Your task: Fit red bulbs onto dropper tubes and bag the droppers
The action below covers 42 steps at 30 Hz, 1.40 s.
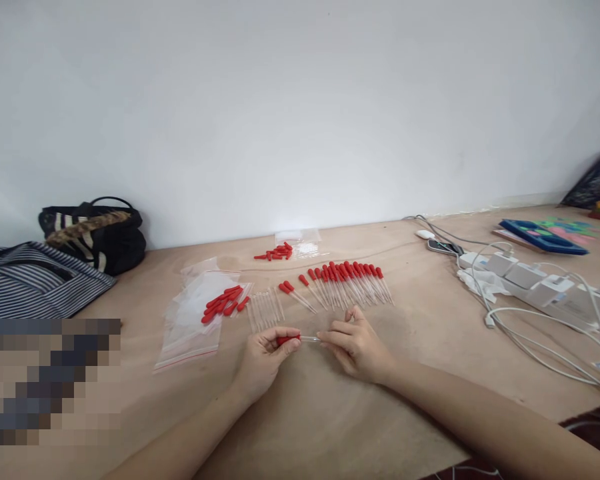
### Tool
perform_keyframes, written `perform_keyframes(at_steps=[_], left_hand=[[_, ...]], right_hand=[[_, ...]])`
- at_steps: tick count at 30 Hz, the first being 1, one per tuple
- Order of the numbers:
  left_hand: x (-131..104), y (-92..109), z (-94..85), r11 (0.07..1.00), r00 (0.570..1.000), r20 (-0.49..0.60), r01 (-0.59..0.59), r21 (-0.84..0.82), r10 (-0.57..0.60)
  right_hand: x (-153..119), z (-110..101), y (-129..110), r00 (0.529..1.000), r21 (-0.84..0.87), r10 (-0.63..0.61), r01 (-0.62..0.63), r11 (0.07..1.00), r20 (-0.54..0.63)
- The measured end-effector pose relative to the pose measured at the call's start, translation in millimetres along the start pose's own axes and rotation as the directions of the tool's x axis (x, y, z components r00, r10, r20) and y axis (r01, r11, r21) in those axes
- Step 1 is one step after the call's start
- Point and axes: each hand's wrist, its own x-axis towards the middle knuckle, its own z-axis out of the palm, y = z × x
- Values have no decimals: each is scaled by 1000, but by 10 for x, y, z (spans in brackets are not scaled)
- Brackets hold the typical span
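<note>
My left hand [266, 357] pinches a red rubber dropper bulb [286, 340] between thumb and fingers. A clear glass tube [310, 339] reaches from the bulb's mouth to my right hand [357, 345], whose fingers are closed on the tube's other end. Beyond my hands lie several glass tubes without bulbs [266, 310], side by side. Loose red bulbs [225, 303] rest on clear zip bags [193, 327] to their left. Droppers with red bulbs fitted [350, 280] form a fanned row further right, bulbs pointing away from me.
At the back, more red bulbs [276, 252] lie beside a clear bag [307, 243]. A power strip with white chargers [545, 287], tangled cables [520, 330] and a blue tray [545, 237] occupy the right. On the left are a black bag [123, 237] and striped cloth [35, 280].
</note>
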Motion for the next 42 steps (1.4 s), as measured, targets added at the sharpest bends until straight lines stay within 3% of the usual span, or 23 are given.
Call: perform_keyframes(at_steps=[7,12,16,19,22,24,26,29,32,36,42], left_hand=[[-12,10,13,996,999,11,-41,77,40],[-1,-41,11,989,997,1,-81,124,82],[27,-80,-36,942,982,81,-185,280,169],[56,-45,-98,765,907,202,-420,489,369],[74,15,-153,445,756,333,-617,649,563],[70,44,-170,243,673,413,-659,712,614],[56,61,-171,84,615,475,-662,745,630],[33,68,-151,-55,560,538,-658,751,630],[24,62,-117,-76,529,535,-661,747,659],[28,48,-72,-18,500,460,-662,749,734],[33,29,-63,26,545,464,-667,745,698]], right_hand=[[37,-23,0,998,-109,-55,56,992,4],[62,29,-37,999,-95,-32,31,995,-10],[75,50,-2,1000,-62,-4,3,998,-10],[78,42,57,1000,-57,9,-10,998,-16],[70,30,87,1000,-61,13,-14,998,-10],[60,30,76,1000,-70,7,-7,998,-6],[52,38,49,1000,-84,3,-4,996,-13],[41,61,7,999,-103,7,-10,995,-33],[34,98,-12,998,-110,3,-9,994,-60],[33,150,-9,992,-117,-27,13,993,-122],[48,171,-4,991,-127,-34,18,992,-126]])
